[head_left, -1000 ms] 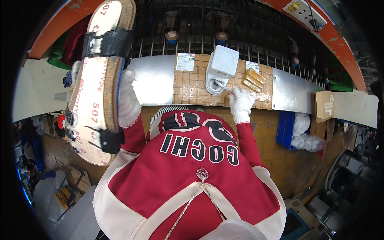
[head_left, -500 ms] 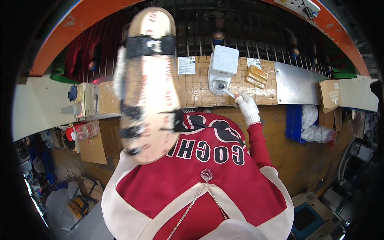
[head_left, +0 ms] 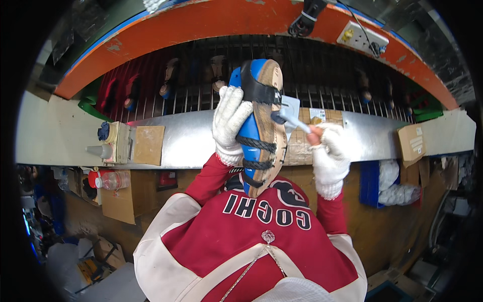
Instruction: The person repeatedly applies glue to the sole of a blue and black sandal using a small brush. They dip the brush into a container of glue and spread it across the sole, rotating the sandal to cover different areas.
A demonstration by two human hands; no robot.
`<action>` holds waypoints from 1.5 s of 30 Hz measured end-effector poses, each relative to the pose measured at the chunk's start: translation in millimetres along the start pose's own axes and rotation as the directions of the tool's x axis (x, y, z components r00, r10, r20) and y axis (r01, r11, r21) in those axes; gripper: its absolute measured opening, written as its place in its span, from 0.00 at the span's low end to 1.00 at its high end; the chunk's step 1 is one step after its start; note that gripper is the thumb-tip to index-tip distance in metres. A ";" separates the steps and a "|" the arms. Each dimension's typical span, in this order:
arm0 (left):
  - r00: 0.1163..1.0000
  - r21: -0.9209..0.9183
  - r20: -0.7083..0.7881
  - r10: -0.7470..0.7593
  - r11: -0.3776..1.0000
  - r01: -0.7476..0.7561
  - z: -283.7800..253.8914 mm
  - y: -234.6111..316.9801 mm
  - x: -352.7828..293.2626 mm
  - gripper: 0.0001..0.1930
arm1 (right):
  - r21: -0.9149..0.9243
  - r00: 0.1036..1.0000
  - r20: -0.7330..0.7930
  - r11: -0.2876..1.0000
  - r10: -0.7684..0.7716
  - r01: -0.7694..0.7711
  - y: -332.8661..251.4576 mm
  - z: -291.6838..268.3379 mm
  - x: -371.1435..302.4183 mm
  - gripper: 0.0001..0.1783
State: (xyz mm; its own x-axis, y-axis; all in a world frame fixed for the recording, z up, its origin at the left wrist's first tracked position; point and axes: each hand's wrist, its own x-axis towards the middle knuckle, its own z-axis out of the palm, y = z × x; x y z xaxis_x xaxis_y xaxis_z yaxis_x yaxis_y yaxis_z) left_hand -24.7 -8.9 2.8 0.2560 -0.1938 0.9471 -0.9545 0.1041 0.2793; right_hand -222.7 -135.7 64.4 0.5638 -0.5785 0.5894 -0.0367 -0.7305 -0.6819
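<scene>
Sandal (head_left: 265, 128) gripped by the left hand (head_left: 231, 123) partly hides a white container (head_left: 291, 106); the right hand (head_left: 330, 155) grips a brush (head_left: 297, 123).

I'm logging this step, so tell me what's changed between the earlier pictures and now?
The left hand has brought the sandal rightward, in front of the white container, and turned it so its blue side shows. The right hand has lifted the brush out of that container to the sole's edge. Neither hand let go. The cardboard box stayed put.
</scene>
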 end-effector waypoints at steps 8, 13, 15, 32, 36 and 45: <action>0.993 0.022 0.075 0.087 0.996 -0.089 -6.6 9.9 6.3 0.26 | 0.128 0.983 -0.046 0.977 0.180 -0.173 -0.5 22.3 2.7 0.10; 0.993 0.021 0.086 0.077 0.997 -0.079 -9.3 14.0 11.8 0.26 | -0.200 0.975 -0.160 0.972 -0.157 0.123 3.7 15.0 22.4 0.12; 0.992 0.026 0.089 0.086 0.996 -0.088 -9.9 14.3 14.0 0.26 | -0.220 0.981 -0.072 0.962 -0.181 0.161 3.5 8.5 27.3 0.12; 0.974 0.024 0.155 0.164 0.985 -0.170 -8.8 1.3 35.4 0.23 | -0.275 0.949 0.200 0.916 -0.243 0.293 0.6 -27.3 62.4 0.11; 0.973 0.026 0.137 0.185 0.981 -0.190 -7.6 2.9 39.5 0.23 | -0.364 0.923 0.037 0.855 -0.382 0.369 -4.8 -20.7 55.8 0.12; 0.962 0.024 0.133 0.237 0.970 -0.242 -7.0 2.9 46.1 0.23 | -0.245 0.940 0.188 0.914 -0.284 0.325 -1.1 -30.5 62.6 0.11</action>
State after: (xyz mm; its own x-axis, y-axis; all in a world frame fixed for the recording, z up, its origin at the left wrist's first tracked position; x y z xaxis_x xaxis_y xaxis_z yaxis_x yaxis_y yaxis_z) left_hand -14.6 -10.6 48.4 0.0001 -0.2919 0.9565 -0.9915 0.1245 0.0381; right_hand -212.5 -182.3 115.2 0.6954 -0.2687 0.6665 -0.0527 -0.9441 -0.3256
